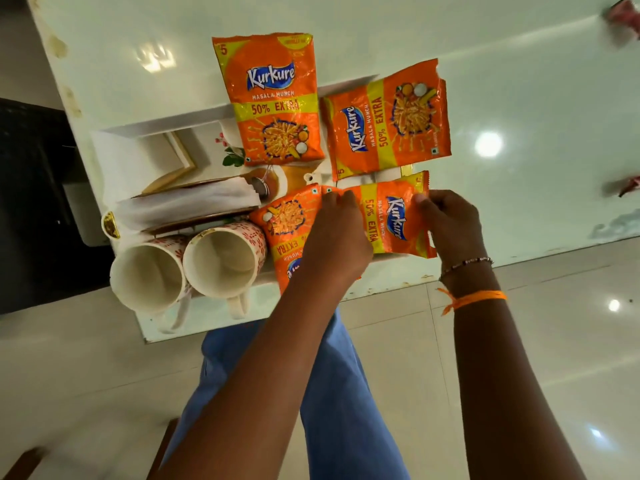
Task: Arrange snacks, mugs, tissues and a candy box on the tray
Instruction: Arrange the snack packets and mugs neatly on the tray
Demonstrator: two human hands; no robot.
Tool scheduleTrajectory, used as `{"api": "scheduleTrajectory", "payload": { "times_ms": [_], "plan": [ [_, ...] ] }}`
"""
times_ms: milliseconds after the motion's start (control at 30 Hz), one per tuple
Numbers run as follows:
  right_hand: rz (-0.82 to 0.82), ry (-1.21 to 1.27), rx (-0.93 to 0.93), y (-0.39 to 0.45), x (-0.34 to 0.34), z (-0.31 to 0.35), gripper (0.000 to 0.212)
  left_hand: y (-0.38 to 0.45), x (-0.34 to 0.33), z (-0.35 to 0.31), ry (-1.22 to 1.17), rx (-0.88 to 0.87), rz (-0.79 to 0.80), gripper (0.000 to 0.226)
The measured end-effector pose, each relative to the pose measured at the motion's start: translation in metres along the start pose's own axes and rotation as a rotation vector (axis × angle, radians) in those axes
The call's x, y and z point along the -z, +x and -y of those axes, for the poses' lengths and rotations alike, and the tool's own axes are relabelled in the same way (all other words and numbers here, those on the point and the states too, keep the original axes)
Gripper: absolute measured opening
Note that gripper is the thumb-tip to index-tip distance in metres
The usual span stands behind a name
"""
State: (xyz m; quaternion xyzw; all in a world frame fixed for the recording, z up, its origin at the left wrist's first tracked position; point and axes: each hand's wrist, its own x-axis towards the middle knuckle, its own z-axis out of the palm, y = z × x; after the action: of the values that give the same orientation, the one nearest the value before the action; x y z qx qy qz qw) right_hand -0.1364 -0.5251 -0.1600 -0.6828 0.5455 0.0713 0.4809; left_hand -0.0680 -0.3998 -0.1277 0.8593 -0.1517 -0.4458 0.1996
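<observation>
Four orange Kurkure snack packets sit on or against a white tray [114,157] on a pale glossy bench [485,64]. The nearest right packet [391,216] lies flat at the tray's near right corner, held by both hands: the left hand [337,237] presses down on its left half with fingers bent over the foil, and the right hand [450,226] pinches its right edge between thumb and fingertips. A second near packet [280,223] lies partly under the left hand and forearm. A far right packet [388,123] lies sideways, and a far packet [273,98] rests across the tray's far rim.

Two floral mugs stand at the tray's near left, the left mug [149,271] touching the right mug [225,258]. Just beyond them lies a stack of white tissues [187,202], with a gold-edged box [173,161] farther back; its contents cannot be made out.

The bench stands on a light tiled floor [519,341]. Two reddish items at the right edge, one far [623,15] and one nearer [628,185], are cut off and unclear. The person's blue trousers [332,393] show below.
</observation>
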Motion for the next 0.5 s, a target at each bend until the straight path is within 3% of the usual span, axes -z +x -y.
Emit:
{"api": "scheduleTrajectory", "payload": {
  "times_ms": [167, 300, 500],
  "plan": [
    [-0.149, 0.017, 0.071, 0.004, 0.002, 0.007, 0.024, 0.005, -0.003, -0.008, -0.085, -0.069, 0.013, 0.055],
    [-0.157, -0.066, 0.118, 0.012, 0.012, 0.014, 0.026, -0.001, -0.004, -0.007, -0.126, -0.114, 0.007, 0.052],
    [-0.407, -0.193, 0.330, -0.029, 0.011, 0.003, 0.019, -0.049, -0.019, 0.025, -0.194, -0.082, -0.195, 0.052]
  ]
}}
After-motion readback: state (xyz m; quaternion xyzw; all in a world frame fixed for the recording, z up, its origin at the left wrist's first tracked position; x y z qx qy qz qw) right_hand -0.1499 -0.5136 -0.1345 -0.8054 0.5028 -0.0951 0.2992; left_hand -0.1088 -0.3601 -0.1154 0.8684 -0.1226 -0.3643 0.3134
